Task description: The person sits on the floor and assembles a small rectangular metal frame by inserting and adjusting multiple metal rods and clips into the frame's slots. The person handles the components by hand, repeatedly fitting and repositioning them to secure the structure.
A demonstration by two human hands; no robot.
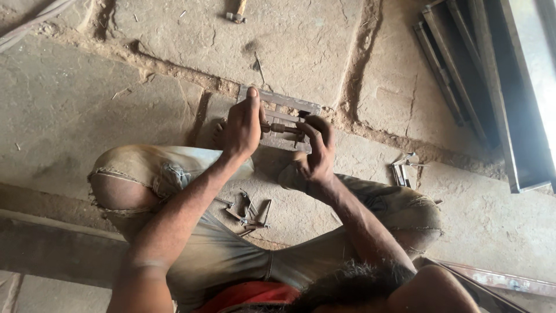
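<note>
Both hands, left hand (242, 124) and right hand (315, 152), grip a rusty bolt (282, 128).

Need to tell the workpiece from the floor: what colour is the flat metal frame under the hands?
Rusty brown-grey, in the head view: the metal frame lies on the stone floor.

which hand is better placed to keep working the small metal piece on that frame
Right, probably. The right hand has its fingertips curled onto the small metal piece, while the left hand grips the flat metal frame beside it, apparently steadying it.
</note>
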